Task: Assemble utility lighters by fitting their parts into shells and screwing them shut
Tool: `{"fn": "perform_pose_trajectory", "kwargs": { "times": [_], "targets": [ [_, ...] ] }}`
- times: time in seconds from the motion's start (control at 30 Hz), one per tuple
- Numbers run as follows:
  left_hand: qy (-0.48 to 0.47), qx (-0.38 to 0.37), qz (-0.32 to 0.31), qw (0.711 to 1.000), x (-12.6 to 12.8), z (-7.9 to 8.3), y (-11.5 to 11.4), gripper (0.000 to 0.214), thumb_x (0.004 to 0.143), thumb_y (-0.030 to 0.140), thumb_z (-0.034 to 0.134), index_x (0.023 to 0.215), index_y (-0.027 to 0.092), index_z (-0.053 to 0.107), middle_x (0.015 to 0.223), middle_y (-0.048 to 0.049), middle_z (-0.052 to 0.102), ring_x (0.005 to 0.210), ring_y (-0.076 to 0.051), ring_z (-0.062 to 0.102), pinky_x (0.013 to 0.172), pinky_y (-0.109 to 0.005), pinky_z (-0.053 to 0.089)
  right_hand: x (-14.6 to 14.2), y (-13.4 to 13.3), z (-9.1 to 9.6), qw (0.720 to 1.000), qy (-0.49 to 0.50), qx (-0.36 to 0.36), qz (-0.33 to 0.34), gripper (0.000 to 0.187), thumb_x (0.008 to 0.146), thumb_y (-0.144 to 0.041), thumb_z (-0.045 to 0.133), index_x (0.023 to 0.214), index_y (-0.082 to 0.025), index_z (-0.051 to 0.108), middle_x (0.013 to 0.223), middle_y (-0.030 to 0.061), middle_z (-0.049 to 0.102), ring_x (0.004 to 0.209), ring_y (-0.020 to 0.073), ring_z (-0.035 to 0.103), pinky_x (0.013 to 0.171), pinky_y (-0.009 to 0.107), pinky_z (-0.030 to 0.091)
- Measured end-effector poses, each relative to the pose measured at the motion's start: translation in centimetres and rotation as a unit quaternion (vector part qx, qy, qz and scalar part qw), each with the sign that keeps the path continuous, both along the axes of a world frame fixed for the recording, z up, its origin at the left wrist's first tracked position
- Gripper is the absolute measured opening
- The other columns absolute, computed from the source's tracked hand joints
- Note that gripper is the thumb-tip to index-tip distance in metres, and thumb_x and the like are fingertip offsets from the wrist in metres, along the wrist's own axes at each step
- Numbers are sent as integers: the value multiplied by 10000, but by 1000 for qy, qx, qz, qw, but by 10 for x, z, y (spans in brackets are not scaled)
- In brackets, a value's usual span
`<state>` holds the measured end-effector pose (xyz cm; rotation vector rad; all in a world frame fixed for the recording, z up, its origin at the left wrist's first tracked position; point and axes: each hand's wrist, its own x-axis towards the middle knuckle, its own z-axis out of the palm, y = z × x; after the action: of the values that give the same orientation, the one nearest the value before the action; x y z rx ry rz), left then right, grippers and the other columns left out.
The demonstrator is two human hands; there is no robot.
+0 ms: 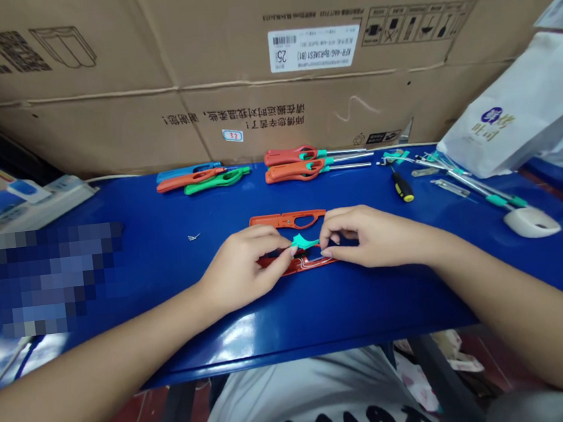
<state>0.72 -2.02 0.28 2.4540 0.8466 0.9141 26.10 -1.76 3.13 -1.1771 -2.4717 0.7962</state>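
Between my hands is a small teal trigger piece (305, 241). My left hand (249, 261) pinches its left end between thumb and finger. The fingertips of my right hand (359, 236) are curled closed at its thin right end. Just below it lies an orange-red lighter shell half (312, 263) with thin parts inside, partly covered by my fingers. Behind my hands another orange lighter shell half (287, 220) with an oval trigger opening lies flat, its right end touching or near my right fingers; I cannot tell which.
Along the back lie red and orange long-nosed lighters (292, 171) and several coloured lighter shells (192, 180). A black-yellow screwdriver (402, 186), metal rods (474, 184) and a white rounded object (531, 221) are at right. Small screws (194, 237) lie left. A cardboard box (225, 56) forms the back.
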Motion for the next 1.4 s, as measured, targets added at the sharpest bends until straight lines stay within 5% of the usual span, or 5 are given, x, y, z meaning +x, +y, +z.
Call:
{"fn": "perform_pose_trajectory", "kwargs": {
  "times": [0.17, 0.43, 0.9, 1.17, 1.4],
  "targets": [
    [7, -34, 2, 999, 1, -2, -2, 190, 965, 232, 603, 868, 166, 751, 779, -23, 736, 648, -120, 649, 608, -226, 483, 0, 1, -4, 990, -17, -134, -50, 91, 843, -261, 668, 886, -191, 708, 648, -42, 535, 544, 91, 475, 504, 215, 364],
    [21, -31, -4, 999, 0, -2, -1, 179, 971, 230, 604, 900, 164, 754, 823, -23, 763, 689, -124, 672, 641, -222, 485, 1, 2, -1, 974, 18, -224, -33, 114, 868, -305, 664, 883, -192, 655, 550, -81, 495, 453, 84, 499, 466, 206, 379],
    [59, -34, -30, 997, 1, -2, -1, 170, 961, 208, 603, 870, 145, 731, 741, 0, 671, 628, -92, 584, 599, -204, 424, -3, -1, -5, 993, 9, -113, -21, 174, 827, -269, 732, 928, -186, 617, 714, -54, 588, 567, 75, 483, 550, 208, 378],
    [102, -38, -34, 993, 1, -3, 0, 210, 991, 259, 571, 913, 167, 743, 793, -21, 663, 723, -130, 613, 662, -240, 446, -5, -2, -4, 998, -6, -26, 50, 130, 959, -258, 589, 886, -179, 663, 787, -4, 650, 676, 111, 531, 625, 239, 362],
    [66, -40, -14, 997, 0, -6, 2, 105, 883, 255, 743, 884, 168, 685, 788, 22, 668, 614, -80, 552, 605, -199, 434, 0, -1, -4, 994, -49, 76, 55, 123, 987, -246, 552, 928, -184, 640, 916, 34, 678, 789, 153, 591, 692, 264, 387]
  ]
}}
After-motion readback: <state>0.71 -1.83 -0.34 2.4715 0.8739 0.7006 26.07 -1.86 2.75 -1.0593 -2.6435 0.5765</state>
